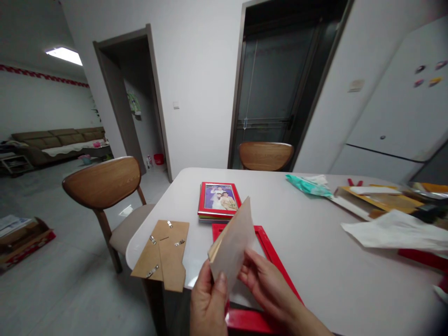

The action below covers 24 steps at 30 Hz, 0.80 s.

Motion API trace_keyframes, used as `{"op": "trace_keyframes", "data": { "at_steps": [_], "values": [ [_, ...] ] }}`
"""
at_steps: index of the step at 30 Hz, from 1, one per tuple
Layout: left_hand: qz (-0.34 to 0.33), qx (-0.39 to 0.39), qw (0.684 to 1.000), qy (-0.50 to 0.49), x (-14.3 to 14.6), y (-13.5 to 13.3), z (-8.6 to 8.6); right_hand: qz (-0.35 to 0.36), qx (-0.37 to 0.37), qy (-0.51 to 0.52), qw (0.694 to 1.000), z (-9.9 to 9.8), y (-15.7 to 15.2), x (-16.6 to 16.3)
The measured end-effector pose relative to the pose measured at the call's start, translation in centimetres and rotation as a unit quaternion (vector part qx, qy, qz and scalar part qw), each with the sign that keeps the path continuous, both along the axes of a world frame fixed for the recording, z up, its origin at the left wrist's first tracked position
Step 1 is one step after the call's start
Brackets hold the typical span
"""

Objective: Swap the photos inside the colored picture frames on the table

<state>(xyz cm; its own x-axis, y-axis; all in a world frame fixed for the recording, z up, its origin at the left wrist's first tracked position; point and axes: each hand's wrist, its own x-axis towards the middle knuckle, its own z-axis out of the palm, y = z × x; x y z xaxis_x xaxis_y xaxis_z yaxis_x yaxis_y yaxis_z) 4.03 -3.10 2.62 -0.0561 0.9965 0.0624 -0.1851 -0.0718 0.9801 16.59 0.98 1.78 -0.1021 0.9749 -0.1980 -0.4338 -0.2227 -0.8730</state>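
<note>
A thin stack of paper sheets (pixel 234 247), pale on the side facing right and yellowish along its left edge, stands tilted up between both hands. My left hand (pixel 209 298) is closed on its lower left part, thumb on the pale face. My right hand (pixel 268 282) pinches its right edge. Under the hands lies a red picture frame (pixel 276 254), partly hidden by the sheets. To the left rests a brown backing board (pixel 150 252) with metal clips and a stand leg, overhanging the table edge. Beyond the sheets sits a red framed photo (pixel 220 198) on other flat items.
The white table (pixel 308 219) carries a teal packet (pixel 310 185), an opened yellow envelope (pixel 385 198) and a crumpled white sheet (pixel 399 231) on the right. Wooden chairs stand at the left (pixel 105 184) and far side (pixel 266 155). A white fridge (pixel 388 112) is at the right.
</note>
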Motion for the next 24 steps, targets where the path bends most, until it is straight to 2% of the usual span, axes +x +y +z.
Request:
{"op": "trace_keyframes", "data": {
  "at_steps": [3,5,8,11,14,18,24],
  "values": [
    [-0.043,-0.013,0.998,-0.037,0.5,0.4,-0.6,-0.079,0.012,-0.023,0.997,0.2,0.6,2.4],
    [-0.057,-0.009,0.998,-0.021,0.3,0.7,-0.9,-0.076,-0.007,-0.072,0.995,0.5,1.0,4.6],
    [-0.067,0.014,0.991,0.116,-0.3,0.9,-1.6,-0.050,-0.056,-0.143,0.987,0.5,1.5,7.0],
    [-0.111,0.079,0.946,0.293,-0.6,0.9,-2.7,-0.052,-0.069,-0.184,0.979,0.0,1.9,7.6],
    [-0.164,0.156,0.891,0.394,-0.5,0.9,-3.6,-0.060,-0.067,-0.201,0.976,-0.2,2.3,6.8],
    [-0.190,0.170,0.842,0.476,-0.5,0.9,-3.4,-0.057,-0.038,-0.257,0.964,-0.4,3.0,6.1],
    [-0.210,0.168,0.805,0.529,-0.6,0.9,-2.2,-0.057,0.023,-0.335,0.940,-1.3,3.6,6.3]
  ]
}}
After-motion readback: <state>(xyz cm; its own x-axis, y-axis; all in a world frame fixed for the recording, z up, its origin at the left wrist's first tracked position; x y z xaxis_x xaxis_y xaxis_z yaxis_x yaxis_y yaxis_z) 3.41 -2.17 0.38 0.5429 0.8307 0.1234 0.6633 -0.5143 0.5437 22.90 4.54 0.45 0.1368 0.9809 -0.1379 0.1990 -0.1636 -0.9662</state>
